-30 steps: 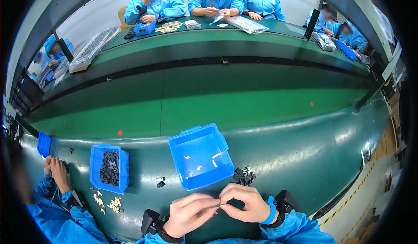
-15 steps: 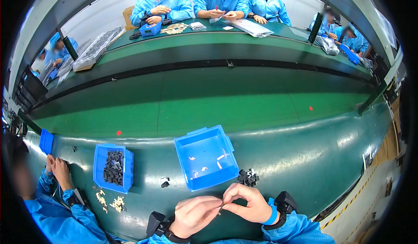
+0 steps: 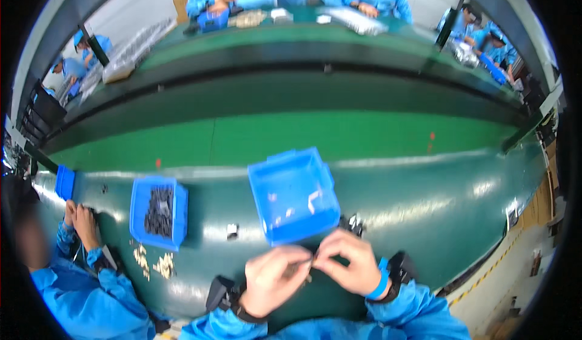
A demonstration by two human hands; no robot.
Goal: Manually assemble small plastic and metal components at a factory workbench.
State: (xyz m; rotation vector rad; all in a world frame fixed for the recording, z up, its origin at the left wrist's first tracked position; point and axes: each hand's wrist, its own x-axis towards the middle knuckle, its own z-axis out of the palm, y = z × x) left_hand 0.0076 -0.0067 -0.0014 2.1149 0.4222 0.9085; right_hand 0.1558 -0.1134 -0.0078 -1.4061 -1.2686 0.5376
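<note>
My left hand (image 3: 273, 282) and my right hand (image 3: 351, 264) meet in front of me, their fingertips pinched together. Between them is a small dark part (image 3: 313, 260), too small and blurred for its kind to show. Just beyond my hands stands a blue plastic bin (image 3: 259, 202) with a few small white and pale pieces on its bottom. Beside its right corner, close to my right fingers, lies a small pile of black pieces (image 3: 353, 225). Left of the bin, a single black-and-white piece (image 3: 232, 231) rests on the green tabletop (image 3: 412, 231).
Farther left, another blue bin (image 3: 138, 210) holds many black pieces. Near it are little heaps of cream-coloured pieces (image 3: 163, 265). A co-worker's hands (image 3: 83, 223) are at the left edge, by a small blue bin (image 3: 64, 182). More people in blue work across the green conveyor (image 3: 273, 131).
The view has tilted and blurred, so bins and tabletop sit higher in the picture. My hands stay together at the small part, with the fingers slightly shifted.
</note>
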